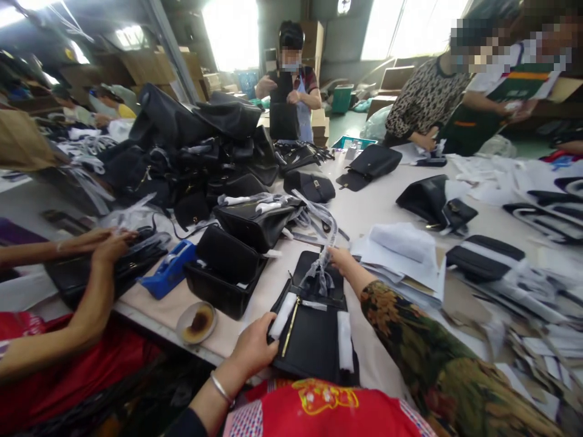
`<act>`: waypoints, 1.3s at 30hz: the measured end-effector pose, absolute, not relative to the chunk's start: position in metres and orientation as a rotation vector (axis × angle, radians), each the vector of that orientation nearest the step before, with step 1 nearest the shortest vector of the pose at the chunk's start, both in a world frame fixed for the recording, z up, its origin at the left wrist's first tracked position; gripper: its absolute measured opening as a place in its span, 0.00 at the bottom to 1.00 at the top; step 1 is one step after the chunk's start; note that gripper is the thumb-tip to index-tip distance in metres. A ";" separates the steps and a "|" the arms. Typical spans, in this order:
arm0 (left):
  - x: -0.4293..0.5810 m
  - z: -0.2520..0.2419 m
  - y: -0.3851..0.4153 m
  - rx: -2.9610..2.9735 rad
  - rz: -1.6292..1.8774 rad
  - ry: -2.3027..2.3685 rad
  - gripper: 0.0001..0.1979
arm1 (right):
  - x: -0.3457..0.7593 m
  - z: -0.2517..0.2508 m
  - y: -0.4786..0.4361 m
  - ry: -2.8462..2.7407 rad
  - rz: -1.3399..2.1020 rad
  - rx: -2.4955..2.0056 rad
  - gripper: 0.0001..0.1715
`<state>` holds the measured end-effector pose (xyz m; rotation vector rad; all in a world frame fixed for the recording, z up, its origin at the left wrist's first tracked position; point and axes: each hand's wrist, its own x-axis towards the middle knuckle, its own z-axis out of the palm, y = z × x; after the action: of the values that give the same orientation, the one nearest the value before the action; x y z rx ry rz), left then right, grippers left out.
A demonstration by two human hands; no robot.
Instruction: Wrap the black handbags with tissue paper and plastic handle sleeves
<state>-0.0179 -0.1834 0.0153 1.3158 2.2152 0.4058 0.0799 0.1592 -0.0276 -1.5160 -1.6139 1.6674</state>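
A black bag [314, 337] lies on the table close in front of me, with a gold zipper [290, 328] slanting down its front and white wrapping [345, 340] on its sides. My left hand [255, 343] grips the bag's left edge, thumb on top. Across the bag's upper part lies a plastic-wrapped strap [324, 267]. The fingers of my right hand [342, 262] are closed at this strap, beside the bag's top right; the fingertips are partly hidden. Left of the bag stands an open black bag [223, 285].
A blue tape dispenser [167, 270] and a small round dish [195, 323] with brown stuff sit to the left. Black bags [195, 139] are heaped behind. White papers [401, 255] lie at right. A co-worker's hands [112, 243] work at far left; several people stand across the table.
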 end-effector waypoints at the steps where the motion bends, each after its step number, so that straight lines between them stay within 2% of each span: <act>1: -0.020 0.016 -0.186 1.294 0.420 2.217 0.24 | 0.070 -0.029 0.160 -1.583 1.711 -1.522 0.10; 7: -0.035 0.029 -0.187 1.231 0.440 2.282 0.25 | 0.049 -0.017 0.162 -1.540 1.802 -1.352 0.08; 10: -0.043 0.052 -0.155 1.388 0.713 2.267 0.20 | 0.069 -0.001 0.158 -1.626 1.800 -1.192 0.11; 12: -0.045 0.065 -0.117 1.371 0.947 2.099 0.18 | 0.087 0.011 0.148 -1.778 1.810 -1.056 0.10; 14: -0.043 0.072 -0.071 1.085 1.120 1.856 0.20 | 0.104 0.020 0.131 -2.089 1.769 -0.758 0.07; 18: -0.036 0.070 0.016 0.367 1.246 1.217 0.26 | 0.125 0.027 0.103 -2.587 1.427 -0.059 0.11; 20: -0.033 0.075 0.046 0.146 1.410 1.063 0.23 | 0.132 0.023 0.103 -2.588 1.294 -0.122 0.11; 22: -0.031 0.092 0.065 0.065 1.641 0.979 0.16 | 0.138 0.016 0.112 -2.469 1.192 -0.434 0.11; 25: -0.026 0.137 0.068 0.259 1.867 0.869 0.08 | 0.139 0.003 0.132 -2.256 1.079 -0.847 0.10; 29: -0.016 0.202 0.033 0.693 1.999 0.893 0.14 | 0.128 -0.012 0.150 -2.262 1.096 -0.920 0.12; 31: -0.015 0.224 0.007 0.783 2.102 0.923 0.13 | 0.121 -0.019 0.156 -2.266 1.113 -0.931 0.13; 34: -0.016 0.239 -0.028 0.825 2.274 0.966 0.08 | 0.115 -0.028 0.160 -2.271 1.173 -0.904 0.17; 37: -0.012 0.241 -0.050 0.829 2.436 1.035 0.10 | 0.116 -0.040 0.154 -2.447 1.327 -0.908 0.29; 39: -0.005 0.243 -0.058 0.841 2.508 1.103 0.12 | 0.117 -0.049 0.145 -2.584 1.387 -0.960 0.27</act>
<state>-0.0054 -0.0585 0.2430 0.8405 1.1035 2.5084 0.1166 0.1448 -0.0488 -0.9602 -2.5843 1.3870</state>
